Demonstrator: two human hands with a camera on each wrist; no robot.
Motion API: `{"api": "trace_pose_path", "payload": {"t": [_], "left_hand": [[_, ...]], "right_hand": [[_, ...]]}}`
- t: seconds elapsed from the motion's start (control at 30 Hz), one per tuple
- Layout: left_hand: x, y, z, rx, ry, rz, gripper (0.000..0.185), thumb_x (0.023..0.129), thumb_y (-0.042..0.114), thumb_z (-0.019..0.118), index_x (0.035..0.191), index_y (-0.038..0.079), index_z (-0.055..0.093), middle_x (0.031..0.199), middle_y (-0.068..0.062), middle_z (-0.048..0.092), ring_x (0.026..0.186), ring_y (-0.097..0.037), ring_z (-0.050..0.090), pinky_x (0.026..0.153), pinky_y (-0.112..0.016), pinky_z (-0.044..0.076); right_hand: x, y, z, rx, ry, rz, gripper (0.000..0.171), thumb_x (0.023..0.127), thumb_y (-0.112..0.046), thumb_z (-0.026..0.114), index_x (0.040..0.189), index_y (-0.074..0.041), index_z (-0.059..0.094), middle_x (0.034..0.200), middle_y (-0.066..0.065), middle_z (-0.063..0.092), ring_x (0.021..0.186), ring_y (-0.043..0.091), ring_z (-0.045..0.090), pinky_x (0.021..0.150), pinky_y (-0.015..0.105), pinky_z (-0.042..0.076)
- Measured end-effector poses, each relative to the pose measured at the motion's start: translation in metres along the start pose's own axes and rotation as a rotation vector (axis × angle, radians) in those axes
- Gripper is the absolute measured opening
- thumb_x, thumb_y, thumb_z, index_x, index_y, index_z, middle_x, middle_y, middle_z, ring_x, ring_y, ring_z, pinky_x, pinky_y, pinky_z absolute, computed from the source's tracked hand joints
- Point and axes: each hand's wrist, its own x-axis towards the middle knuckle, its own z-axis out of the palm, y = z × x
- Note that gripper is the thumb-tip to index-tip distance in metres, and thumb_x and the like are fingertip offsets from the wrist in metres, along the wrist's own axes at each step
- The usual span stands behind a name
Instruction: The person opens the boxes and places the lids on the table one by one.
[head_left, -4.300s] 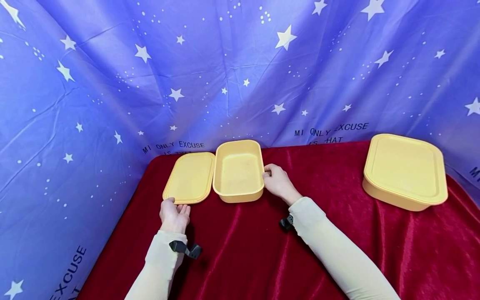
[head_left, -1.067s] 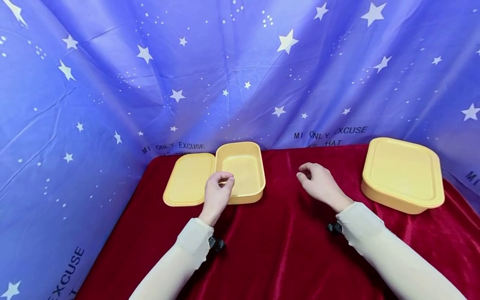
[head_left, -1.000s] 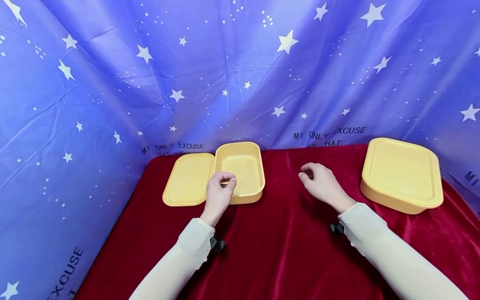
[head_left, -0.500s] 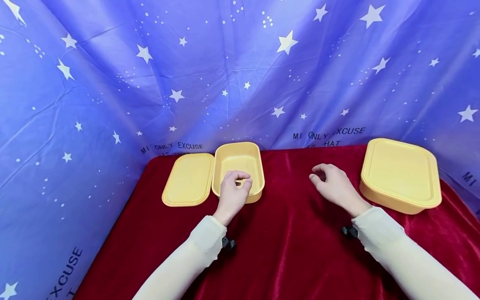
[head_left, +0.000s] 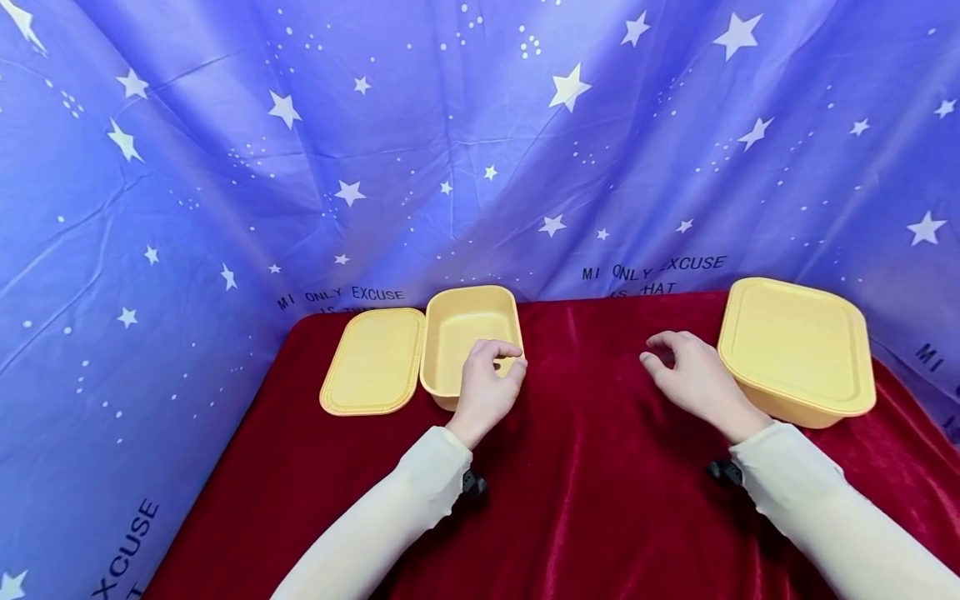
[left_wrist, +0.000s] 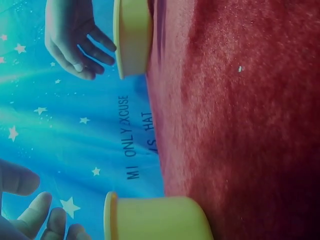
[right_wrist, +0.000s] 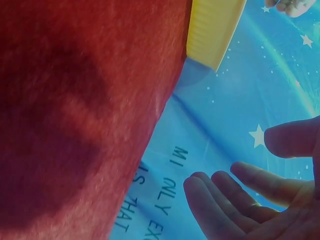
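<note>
Head view: the left hand (head_left: pixel 487 385) has slid rightward past the open tub (head_left: pixel 467 340), loosely curled, empty. Right hand (head_left: pixel 693 379), fingers relaxed and empty, has drifted toward the lidded box (head_left: pixel 797 348) at frame right.

Even, bright light from above; soft shadows under both forearms on the red velvet cloth (head_left: pixel 585 500). Head view sharp, edges bowed. Wrist views soft, blue-tinted, near fingers blurred.

Starry blue backdrop (head_left: pixel 480 150), red tablecloth (head_left: pixel 592 500)
</note>
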Motion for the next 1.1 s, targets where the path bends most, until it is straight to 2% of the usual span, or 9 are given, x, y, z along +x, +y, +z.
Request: {"api": "trace_pose_path", "payload": {"t": [0.2, 0.43, 0.7, 1.1], "left_hand": [[0.001, 0.003, 0.008, 0.006, -0.012, 0.010, 0.010, 0.083, 0.005, 0.067, 0.092, 0.004, 0.069, 0.097, -0.007, 0.061, 0.094, -0.021, 0.056, 0.081, -0.036, 0.047], [0.004, 0.009, 0.024, 0.040, -0.080, -0.020, 0.012, 0.086, 0.010, 0.067, 0.096, 0.005, 0.068, 0.100, -0.004, 0.059, 0.090, -0.018, 0.054, 0.079, -0.029, 0.046], [0.006, 0.015, 0.038, 0.075, -0.134, -0.032, 0.015, 0.087, 0.013, 0.066, 0.100, 0.005, 0.066, 0.101, -0.004, 0.059, 0.101, -0.021, 0.055, 0.091, -0.031, 0.043], [0.012, 0.021, 0.062, 0.073, -0.189, -0.058, 0.015, 0.089, 0.018, 0.065, 0.101, 0.009, 0.066, 0.103, -0.003, 0.058, 0.100, -0.023, 0.057, 0.088, -0.028, 0.045]], "right_hand": [[-0.004, 0.006, -0.006, -0.004, 0.005, 0.006, 0.037, 0.094, -0.024, 0.056, 0.114, 0.007, 0.061, 0.109, 0.027, 0.058, 0.094, 0.038, 0.055, 0.081, 0.053, 0.041], [-0.012, 0.018, -0.015, -0.029, 0.027, 0.008, 0.036, 0.093, -0.023, 0.057, 0.112, 0.008, 0.061, 0.107, 0.028, 0.059, 0.094, 0.040, 0.055, 0.080, 0.055, 0.041], [-0.017, 0.026, -0.026, -0.035, 0.051, 0.014, 0.036, 0.093, -0.024, 0.057, 0.112, 0.007, 0.061, 0.106, 0.028, 0.060, 0.093, 0.039, 0.055, 0.078, 0.054, 0.041], [-0.026, 0.044, -0.044, -0.041, 0.075, 0.049, 0.038, 0.093, -0.024, 0.056, 0.113, 0.009, 0.060, 0.108, 0.029, 0.059, 0.089, 0.040, 0.062, 0.077, 0.053, 0.043]]}}
